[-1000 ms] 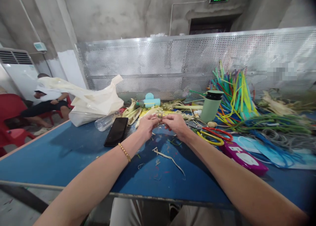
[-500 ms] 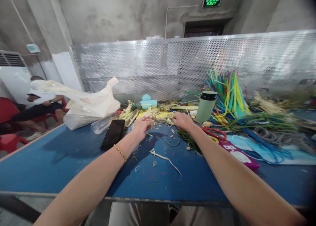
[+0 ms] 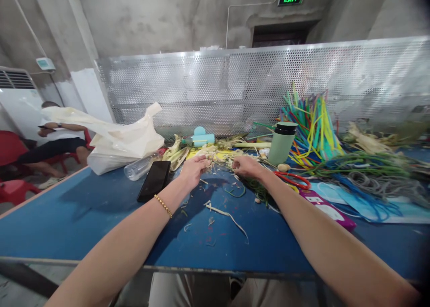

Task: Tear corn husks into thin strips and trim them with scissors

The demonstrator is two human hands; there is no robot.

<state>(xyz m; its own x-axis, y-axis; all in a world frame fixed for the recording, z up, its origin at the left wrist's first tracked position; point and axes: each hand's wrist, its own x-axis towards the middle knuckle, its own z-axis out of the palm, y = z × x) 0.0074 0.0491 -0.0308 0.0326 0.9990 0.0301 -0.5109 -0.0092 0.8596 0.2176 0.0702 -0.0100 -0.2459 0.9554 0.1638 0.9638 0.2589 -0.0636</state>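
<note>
My left hand (image 3: 195,170), with a gold bead bracelet (image 3: 163,206) at its wrist, is at the near left side of a heap of pale dry plant scraps (image 3: 220,154). Its fingers are drawn together against the scraps; whatever they pinch is too small to make out. Across a short gap, my right hand (image 3: 247,167) rests at the heap's right side with curled fingers, and its grip is hidden too. A thin pale strip (image 3: 228,215) and small bits lie on the blue table (image 3: 268,249) nearer me. A green string (image 3: 237,192) curls below my right hand.
Left of my hands are a black phone (image 3: 153,181), a clear bottle (image 3: 138,168) and a white bag (image 3: 124,148). To the right stand a green flask (image 3: 282,143) and colourful strips (image 3: 316,128), beside tangled cords (image 3: 379,188) and a purple packet (image 3: 327,208). A perforated metal screen (image 3: 201,92) runs behind.
My right hand has shifted slightly left and down and its fingers look more curled. My left hand stays at the scraps with little movement. The camera view has shifted slightly.
</note>
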